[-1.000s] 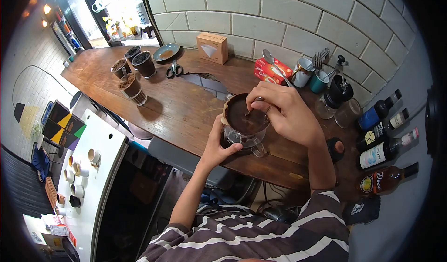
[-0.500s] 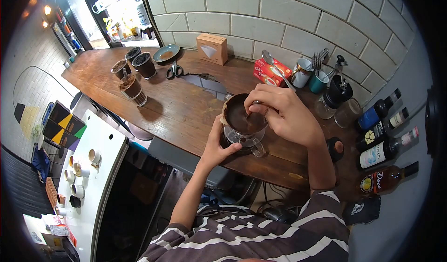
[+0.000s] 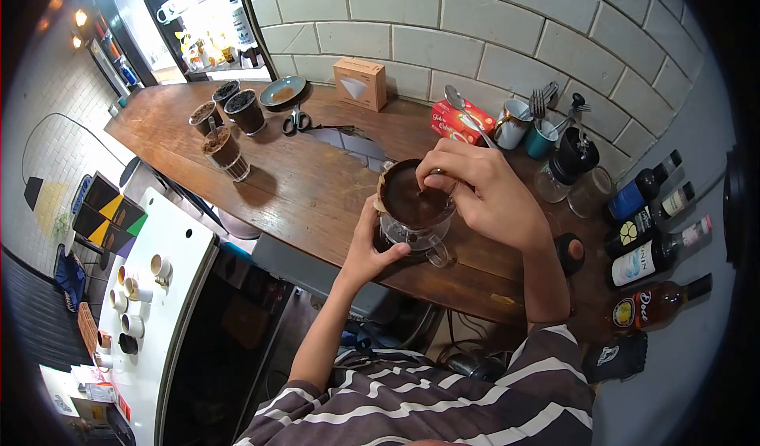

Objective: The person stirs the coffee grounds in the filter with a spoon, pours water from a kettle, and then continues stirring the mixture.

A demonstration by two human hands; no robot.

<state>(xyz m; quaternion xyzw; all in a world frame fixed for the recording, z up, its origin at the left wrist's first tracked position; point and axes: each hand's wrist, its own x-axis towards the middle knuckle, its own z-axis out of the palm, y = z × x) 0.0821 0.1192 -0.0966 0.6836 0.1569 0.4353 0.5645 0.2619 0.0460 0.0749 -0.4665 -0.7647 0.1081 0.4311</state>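
Note:
Dark wet coffee fills a paper filter in a clear coffee dripper near the counter's front edge. My left hand is wrapped round the dripper's left side, thumb in front. Above the filter, my right hand pinches a thin stirrer, mostly hidden by the fingers; its lower end dips toward the coffee. A loop handle sticks out at the dripper's lower right. What stands beneath the dripper is partly hidden.
Several glasses of dark grounds, scissors, a blue plate and a filter box stand leftward. Behind my right hand are a red box, mugs with cutlery and a grinder; bottles line the right.
My right hand has shifted very slightly with the stirrer over the coffee, and the coffee's surface looks a little different. My left hand keeps its hold on the dripper.

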